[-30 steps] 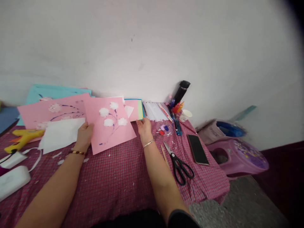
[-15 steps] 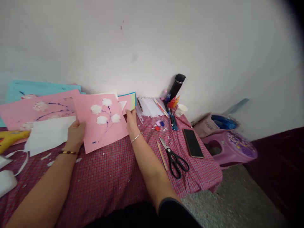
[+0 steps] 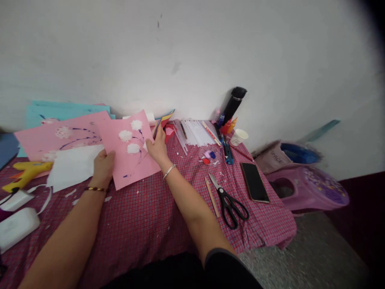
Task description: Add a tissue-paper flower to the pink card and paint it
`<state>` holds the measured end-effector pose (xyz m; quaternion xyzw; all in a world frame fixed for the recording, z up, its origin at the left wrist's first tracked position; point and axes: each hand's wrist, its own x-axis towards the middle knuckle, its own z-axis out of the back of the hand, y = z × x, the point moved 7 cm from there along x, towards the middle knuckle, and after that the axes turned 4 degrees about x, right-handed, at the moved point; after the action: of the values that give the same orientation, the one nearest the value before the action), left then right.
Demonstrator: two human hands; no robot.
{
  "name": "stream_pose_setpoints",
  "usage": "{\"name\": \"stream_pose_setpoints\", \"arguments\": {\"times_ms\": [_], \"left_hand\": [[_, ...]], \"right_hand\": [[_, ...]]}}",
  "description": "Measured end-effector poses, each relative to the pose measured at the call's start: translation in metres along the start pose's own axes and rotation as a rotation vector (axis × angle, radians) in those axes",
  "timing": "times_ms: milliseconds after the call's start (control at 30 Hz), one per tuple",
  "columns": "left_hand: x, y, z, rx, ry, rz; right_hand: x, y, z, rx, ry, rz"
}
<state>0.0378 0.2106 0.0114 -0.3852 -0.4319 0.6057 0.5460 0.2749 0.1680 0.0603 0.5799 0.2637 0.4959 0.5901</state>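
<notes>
The painted pink sheet (image 3: pixel 128 160) is pinched by the left fingers (image 3: pixel 110 157), presumably for steadiness; against the right fingers (image 3: pixel 160 134), their grip unclear, coloured papers (image 3: pixel 166 117) are tilted.

A craft corner: a checked tablecloth (image 3: pixel 144 228), painted papers (image 3: pixel 126 162) and a glue gun (image 3: pixel 31 171) at left, and 1 pair of scissors (image 3: pixel 221 191) and paint dabs (image 3: pixel 212 154) at right.

Pink paper (image 3: pixel 122 155) with white blossoms (image 3: pixel 133 149)
</notes>
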Motion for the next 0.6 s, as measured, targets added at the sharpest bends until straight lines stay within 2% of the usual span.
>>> {"name": "stream_pose_setpoints", "arguments": {"times_ms": [200,300,500,600], "left_hand": [[0.0,0.001,0.001,-0.05,-0.008,-0.002],[0.0,0.001,0.0,-0.053,-0.007,-0.01],[0.002,-0.001,-0.001,-0.103,0.021,0.033],[0.004,0.0,0.0,-0.144,0.059,0.092]], "right_hand": [[0.003,0.003,-0.001,-0.014,0.004,0.015],[-0.001,-0.002,0.005,0.006,-0.009,-0.023],[-0.015,-0.022,0.029,0.273,-0.22,-0.147],[-0.021,-0.031,0.036,0.331,-0.267,-0.202]]}}
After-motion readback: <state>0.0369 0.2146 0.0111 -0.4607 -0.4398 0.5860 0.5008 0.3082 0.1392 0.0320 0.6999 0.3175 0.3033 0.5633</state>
